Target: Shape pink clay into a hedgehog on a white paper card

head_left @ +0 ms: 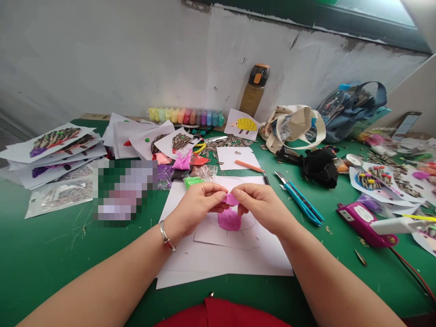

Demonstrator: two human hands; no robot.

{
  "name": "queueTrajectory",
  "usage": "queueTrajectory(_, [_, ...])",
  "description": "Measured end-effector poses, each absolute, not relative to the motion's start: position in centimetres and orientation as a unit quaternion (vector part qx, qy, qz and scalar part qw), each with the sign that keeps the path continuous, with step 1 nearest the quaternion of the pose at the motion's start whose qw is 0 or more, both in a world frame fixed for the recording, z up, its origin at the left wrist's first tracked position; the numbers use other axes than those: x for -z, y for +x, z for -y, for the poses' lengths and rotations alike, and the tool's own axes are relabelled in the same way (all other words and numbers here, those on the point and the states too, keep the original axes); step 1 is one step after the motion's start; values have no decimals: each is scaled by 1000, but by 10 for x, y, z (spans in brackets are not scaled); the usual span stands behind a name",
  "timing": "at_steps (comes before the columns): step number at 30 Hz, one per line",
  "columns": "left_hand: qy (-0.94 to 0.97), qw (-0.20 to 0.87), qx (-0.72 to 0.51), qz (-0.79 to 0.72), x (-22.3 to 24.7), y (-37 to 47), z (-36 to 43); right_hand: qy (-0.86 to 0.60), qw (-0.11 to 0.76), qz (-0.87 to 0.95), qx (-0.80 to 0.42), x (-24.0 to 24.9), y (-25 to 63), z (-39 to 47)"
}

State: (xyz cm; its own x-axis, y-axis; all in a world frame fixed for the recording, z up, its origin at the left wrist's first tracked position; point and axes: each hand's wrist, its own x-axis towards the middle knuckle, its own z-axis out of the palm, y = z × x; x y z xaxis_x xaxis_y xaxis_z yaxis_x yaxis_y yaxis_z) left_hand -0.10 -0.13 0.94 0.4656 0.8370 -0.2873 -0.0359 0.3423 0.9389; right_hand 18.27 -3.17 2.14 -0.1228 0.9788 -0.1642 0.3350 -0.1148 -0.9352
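Note:
My left hand [207,200] and my right hand [254,200] meet over the white paper, both pinching a small piece of pink clay [231,199] between thumbs and fingertips. Just below them, a larger flattened lump of pink clay [229,220] lies on a small paper [211,240] that bears a pencil drawing with an oval outline. That paper rests on larger white sheets [190,269]. Past my left fingers is a green clay packet [193,181]. A blue utility knife [301,200] lies right of my right hand.
Finished seed pictures [56,141] are stacked at the left. Sunflower seeds [226,144], an orange pen [248,166], a bottle [254,91] and a cream bag [293,127] stand or lie behind. A magenta glue gun [366,223] with a cord is at the right.

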Motion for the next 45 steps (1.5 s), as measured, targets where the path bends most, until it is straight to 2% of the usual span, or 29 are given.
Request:
queueTrajectory(6, [524, 662, -305, -440, -12, -1, 0, -557, 346, 556, -512, -20, 183, 34])
queueTrajectory(14, [527, 660, -288, -451, -10, 1, 1, -612, 349, 582, -406, -16, 179, 35])
queueTrajectory(23, [499, 672, -302, -456, -7, 3, 2, -612, 290, 601, -426, -16, 179, 39])
queueTrajectory(27, [497, 684, -312, -433, -6, 4, 2, -606, 289, 616, -412, -17, 177, 40])
queueTrajectory(31, [494, 704, -318, -397, -6, 3, 3, -619, 311, 564, -449, -17, 176, 39])
queueTrajectory(37, [591, 634, -297, -401, -7, 0, 3, -576, 310, 534, -535, -16, 180, 37])
queueTrajectory(42, [639, 577, -285, -421, -5, 2, 4, -577, 292, 555, -523, -17, 180, 40])
queueTrajectory(45, [589, 622, -294, -424, -6, 2, 3, -605, 283, 574, -474, -19, 182, 40])
